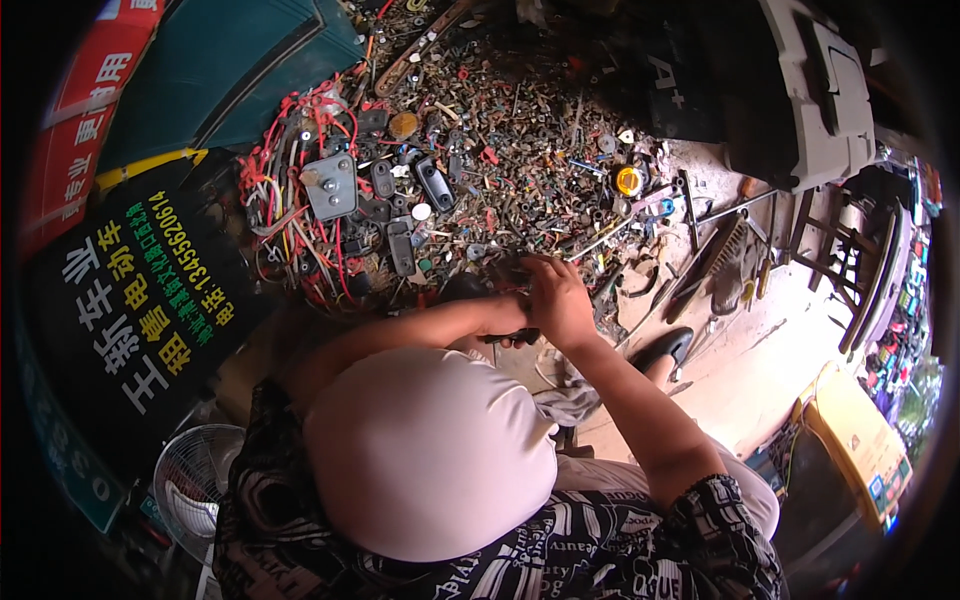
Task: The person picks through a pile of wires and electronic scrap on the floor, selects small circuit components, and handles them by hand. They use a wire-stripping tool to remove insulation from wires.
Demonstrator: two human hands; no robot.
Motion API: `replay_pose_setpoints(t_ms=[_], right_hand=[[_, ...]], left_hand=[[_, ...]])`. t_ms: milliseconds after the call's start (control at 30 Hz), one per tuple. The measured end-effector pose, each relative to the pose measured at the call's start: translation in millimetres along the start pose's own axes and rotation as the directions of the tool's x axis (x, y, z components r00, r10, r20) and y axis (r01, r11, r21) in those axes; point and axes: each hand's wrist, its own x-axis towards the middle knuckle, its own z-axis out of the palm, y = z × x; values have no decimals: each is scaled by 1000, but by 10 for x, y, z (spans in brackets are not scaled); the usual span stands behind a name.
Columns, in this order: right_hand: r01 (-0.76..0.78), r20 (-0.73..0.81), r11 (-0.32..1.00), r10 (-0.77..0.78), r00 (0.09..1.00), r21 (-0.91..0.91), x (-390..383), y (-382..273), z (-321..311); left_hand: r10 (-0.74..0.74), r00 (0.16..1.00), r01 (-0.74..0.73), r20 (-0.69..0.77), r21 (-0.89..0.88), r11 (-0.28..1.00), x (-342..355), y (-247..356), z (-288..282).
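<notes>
My left hand [513,318] and my right hand [560,300] meet in front of me, at the near edge of a heap of small loose parts [520,170]. The left one is closed around a small dark piece [520,336], mostly hidden by the fingers. Bent over it from the right, my right hand has its fingers curled together, and what they grip is too small to make out. Beyond the hands lie a grey metal plate [331,187], a black oblong casing [434,184] and a tangle of red and white wires [290,180].
To the right, a brush [728,250] and several long tools lie on the pale floor near a dark shoe [663,352]. Grey-and-black equipment [790,100] stands far right, a yellow box [858,440] near right. A fan [195,490] stands near left, beside a dark signboard [130,300].
</notes>
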Motion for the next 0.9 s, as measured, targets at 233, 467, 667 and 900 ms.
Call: replay_pose_setpoints(t_ms=[233,467,667,900], right_hand=[[-4,25,1000,5,1000,-23,25,8,-32],[15,7,1000,-15,1000,-22,20,15,-12],[-59,-184,998,51,982,-35,142,70,-176],[-274,-416,955,203,886,-118,574,387,-473]], left_hand=[[15,1000,-15,10,-4,1000,36,-8,-24],[-24,1000,24,-8,-12,1000,62,-3,-13],[-117,992,121,-52,72,990,-58,137,-8],[-112,994,112,-7,-45,993,39,-26,-22]])
